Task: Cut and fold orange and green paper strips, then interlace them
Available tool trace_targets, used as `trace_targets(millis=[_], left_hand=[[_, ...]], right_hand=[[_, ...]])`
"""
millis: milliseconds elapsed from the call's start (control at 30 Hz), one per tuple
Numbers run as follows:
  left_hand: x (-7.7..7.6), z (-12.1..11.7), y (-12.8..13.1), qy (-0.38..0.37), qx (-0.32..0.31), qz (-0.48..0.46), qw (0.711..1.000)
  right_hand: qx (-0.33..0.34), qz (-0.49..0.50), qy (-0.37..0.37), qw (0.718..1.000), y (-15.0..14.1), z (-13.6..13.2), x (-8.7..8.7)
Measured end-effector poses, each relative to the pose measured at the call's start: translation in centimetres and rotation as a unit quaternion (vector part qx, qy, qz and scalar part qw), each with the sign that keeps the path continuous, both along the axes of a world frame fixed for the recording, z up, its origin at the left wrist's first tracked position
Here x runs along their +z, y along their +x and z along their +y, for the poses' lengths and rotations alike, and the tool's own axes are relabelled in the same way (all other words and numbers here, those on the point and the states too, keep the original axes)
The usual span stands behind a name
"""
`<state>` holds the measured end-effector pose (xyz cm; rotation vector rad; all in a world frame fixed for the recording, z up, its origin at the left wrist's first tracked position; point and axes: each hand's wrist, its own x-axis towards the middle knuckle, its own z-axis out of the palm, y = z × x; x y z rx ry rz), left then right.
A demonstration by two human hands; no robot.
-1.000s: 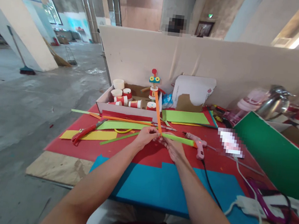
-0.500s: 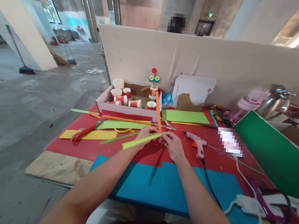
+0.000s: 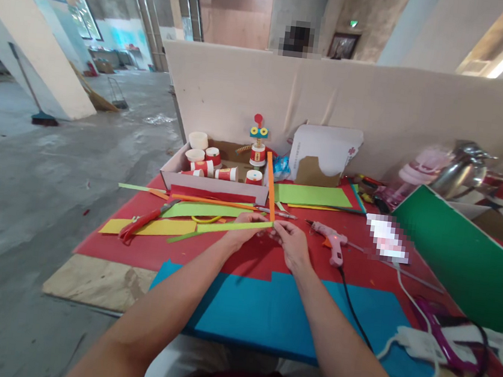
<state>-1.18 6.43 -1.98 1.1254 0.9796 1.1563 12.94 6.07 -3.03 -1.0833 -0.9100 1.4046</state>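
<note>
My left hand (image 3: 243, 231) and my right hand (image 3: 289, 242) meet over the red table top (image 3: 104, 244), fingers pinched where two paper strips cross. A light green strip (image 3: 229, 226) runs leftward from the pinch, almost level. An orange strip (image 3: 271, 188) rises from the same spot toward the back of the table. Both hands are closed on this crossing point. Just right of my right hand lies a pink glue gun (image 3: 331, 239) with a lit red lamp.
A white box (image 3: 175, 175) of red paper cups and a small cup robot figure (image 3: 258, 147) stand at the back. Red scissors (image 3: 143, 222), yellow and green paper sheets, a blue sheet (image 3: 274, 312), a green board (image 3: 462, 255), cables and a power strip (image 3: 419, 344) surround the hands.
The green strip pointed right a second ago, then was folded over to the left; now it lies flatter and longer to the left. The orange strip tilted slightly upright.
</note>
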Motion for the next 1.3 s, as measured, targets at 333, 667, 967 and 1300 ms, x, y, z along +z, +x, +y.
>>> trace_targets(millis=[333,667,967,1300], left_hand=[[0.2,-0.1,0.0,-0.02,0.018,0.022,0.999],[0.1,0.0,-0.1,-0.018,0.036,0.085,0.996],[-0.8,0.3,-0.2,-0.031,0.047,0.047,0.997],[-0.7,0.3,-0.2,-0.022,0.045,0.044,0.998]], right_hand=[[-0.01,-0.005,0.02,1.0,-0.5,-0.6,0.7],[0.023,-0.036,0.015,0.999,-0.1,-0.5,0.5],[0.014,-0.03,-0.001,0.999,-0.2,-0.5,0.4],[0.038,0.002,-0.018,0.999,-0.3,-0.5,0.7]])
